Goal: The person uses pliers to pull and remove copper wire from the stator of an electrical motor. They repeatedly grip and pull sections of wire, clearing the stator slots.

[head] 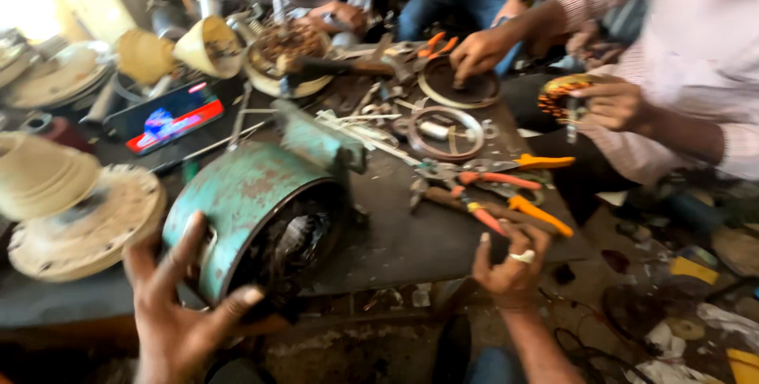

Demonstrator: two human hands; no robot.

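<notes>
A teal, rusty motor housing (253, 202) lies on its side on the dark workbench (411, 234), its open end with the windings facing me. My left hand (178, 305) is spread against the housing's near rim, fingers apart, gripping nothing. My right hand (510, 265), with a ring on one finger, hovers at the bench's front edge with its fingers loosely curled and empty. It is just below the orange-handled pliers (506, 210), which lie on the bench among other hand tools.
A person in a pale striped shirt holds a copper-wound coil (561, 95) and presses a metal ring (462, 83). More people sit behind. A lit phone (166, 119), a hammer (340, 68), cream motor covers (79, 218) and loose rings (447, 135) crowd the bench.
</notes>
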